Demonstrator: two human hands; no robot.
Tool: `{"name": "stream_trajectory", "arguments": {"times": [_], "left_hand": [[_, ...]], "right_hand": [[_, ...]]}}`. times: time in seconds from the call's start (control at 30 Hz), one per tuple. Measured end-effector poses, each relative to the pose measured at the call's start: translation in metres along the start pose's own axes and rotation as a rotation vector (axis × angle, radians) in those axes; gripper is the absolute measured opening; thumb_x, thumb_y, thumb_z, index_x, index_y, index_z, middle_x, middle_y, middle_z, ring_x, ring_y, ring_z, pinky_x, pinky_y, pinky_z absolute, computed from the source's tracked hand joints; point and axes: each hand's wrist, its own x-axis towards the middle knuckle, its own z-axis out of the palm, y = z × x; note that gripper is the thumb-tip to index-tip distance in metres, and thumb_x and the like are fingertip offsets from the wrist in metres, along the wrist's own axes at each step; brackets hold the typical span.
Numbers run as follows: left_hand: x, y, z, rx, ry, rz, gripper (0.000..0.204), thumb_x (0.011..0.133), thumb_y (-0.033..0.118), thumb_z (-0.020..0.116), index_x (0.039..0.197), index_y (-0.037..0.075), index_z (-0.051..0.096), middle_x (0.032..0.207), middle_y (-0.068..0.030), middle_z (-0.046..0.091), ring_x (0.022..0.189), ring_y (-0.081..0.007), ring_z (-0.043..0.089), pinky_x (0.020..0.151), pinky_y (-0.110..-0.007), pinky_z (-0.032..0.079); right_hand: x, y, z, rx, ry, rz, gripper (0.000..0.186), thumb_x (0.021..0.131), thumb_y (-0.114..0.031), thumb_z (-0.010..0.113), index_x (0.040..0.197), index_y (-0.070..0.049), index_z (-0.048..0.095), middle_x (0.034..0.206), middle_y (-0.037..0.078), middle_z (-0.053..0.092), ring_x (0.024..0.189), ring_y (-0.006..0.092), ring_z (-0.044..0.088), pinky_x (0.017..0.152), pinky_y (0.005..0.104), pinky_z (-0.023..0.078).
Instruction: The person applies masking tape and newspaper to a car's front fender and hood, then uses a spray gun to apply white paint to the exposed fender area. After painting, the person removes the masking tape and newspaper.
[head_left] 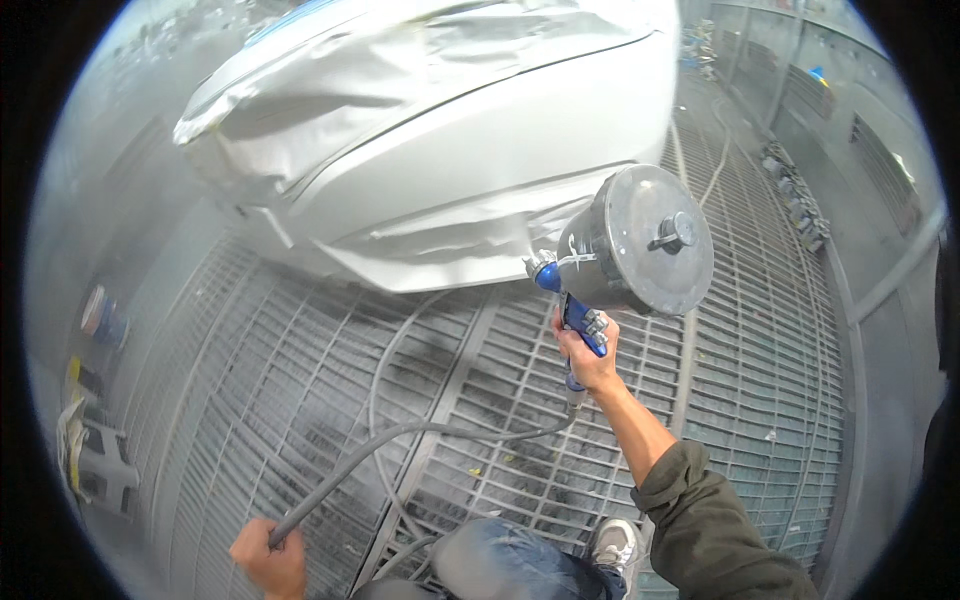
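Note:
My right hand (588,352) is wrapped round the grip of a blue spray gun (572,310), held out ahead of me. A big dark grey paint cup (655,240) with a round lid sits on top of the gun. The nozzle points left toward a white car bumper (480,180), whose upper part is draped in masking film (330,100). From the bottom of the gun's grip a grey air hose (400,432) runs down to the left. Low on the left, my left hand (270,556) is closed round that hose.
Metal floor grating (760,380) lies under my feet and round the car. Loops of hose trail over the grating. Grey booth walls (880,130) with vents stand on the right. A pale plastic stand (105,465) and a can (103,315) are at the far left.

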Motion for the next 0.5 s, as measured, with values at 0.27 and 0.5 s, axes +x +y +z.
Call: {"name": "stream_trajectory", "arguments": {"times": [0.27,0.5], "left_hand": [[0.016,0.029,0.025,-0.071,-0.039,0.053,0.025,0.065,0.002,0.068,0.061,0.002,0.042,0.052,-0.0119,0.034,0.045,-0.0249,0.033,0.048,-0.039,0.023],[0.025,0.042,0.029,-0.191,-0.027,0.004,0.024,0.068,0.002,0.069,0.062,0.000,0.046,0.051,-0.0120,0.037,0.045,-0.0240,0.035,0.048,-0.039,0.023]], "right_hand": [[0.036,-0.069,-0.104,-0.018,0.171,0.141,0.009,0.079,-0.005,0.061,0.085,-0.003,0.066,0.067,-0.001,0.058,0.052,0.0050,0.049,0.046,0.0212,0.039],[0.095,-0.141,-0.173,-0.525,0.498,-0.078,0.016,0.082,-0.005,0.056,0.097,-0.003,0.062,0.070,0.001,0.055,0.060,0.0082,0.050,0.050,0.0252,0.042]]}}
